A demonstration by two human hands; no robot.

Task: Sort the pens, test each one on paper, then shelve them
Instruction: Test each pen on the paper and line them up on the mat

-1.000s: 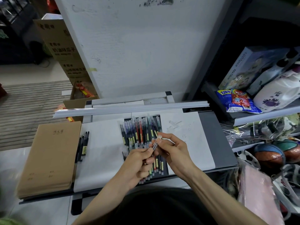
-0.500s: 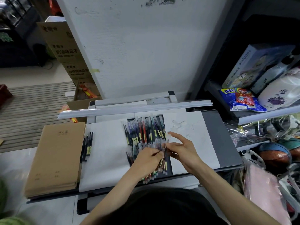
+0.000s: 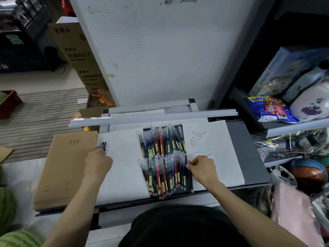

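Note:
A pile of several pens (image 3: 162, 157) with clear caps and yellow labels lies in two rows on the grey tray (image 3: 249, 157). My right hand (image 3: 202, 169) pinches a dark pen (image 3: 191, 182) at the pile's right edge, next to the scribbled test paper (image 3: 219, 157). My left hand (image 3: 98, 164) is curled over a small group of dark pens (image 3: 103, 145) lying between the white sheet (image 3: 124, 168) and the stack of brown notebooks (image 3: 65, 172). Only the tips of those pens show past its fingers.
A white rail (image 3: 153, 117) lies across the tray's far side, below a white board. Shelves (image 3: 293, 129) at the right hold a snack bag (image 3: 270, 108), a puzzle box and balls. Cardboard boxes (image 3: 78, 56) stand far left. Watermelons (image 3: 7, 209) sit near left.
My left hand moved from the pile's middle out left to the small pen group by the notebooks. My right hand dropped to the pile's right edge and took a dark pen.

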